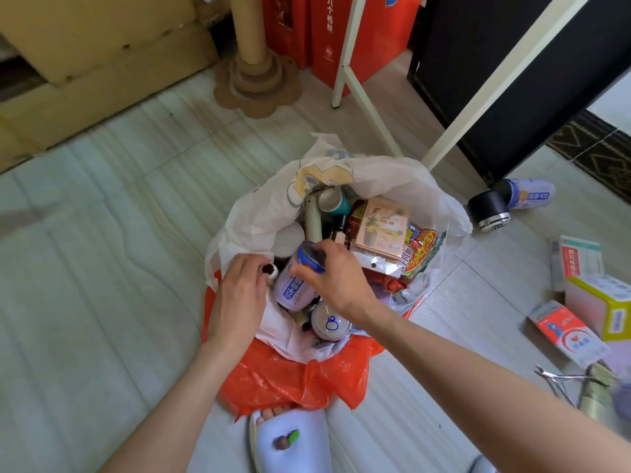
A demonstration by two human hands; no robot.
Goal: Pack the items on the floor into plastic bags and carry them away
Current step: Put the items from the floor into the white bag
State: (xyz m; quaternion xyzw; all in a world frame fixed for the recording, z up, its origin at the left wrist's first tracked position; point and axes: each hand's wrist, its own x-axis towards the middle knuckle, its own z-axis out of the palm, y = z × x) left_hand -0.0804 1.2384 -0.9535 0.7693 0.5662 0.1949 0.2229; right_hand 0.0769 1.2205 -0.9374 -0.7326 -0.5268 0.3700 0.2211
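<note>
Right hand (336,273) grips the can (295,285) top inside the white bag (259,213); left hand (239,288) holds its rim

Bag (259,213) mouth crowded w/ cans, boxes; floor (102,268) left open; right blocked (boxes (577,257), frame legs (485,107)).

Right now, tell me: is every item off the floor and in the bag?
No: boxes and a can lie on the floor outside the bag.

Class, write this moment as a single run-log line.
stage: packing | right hand: grips can inside white bag | left hand: holds bag rim | still on floor: boxes, another can
</note>
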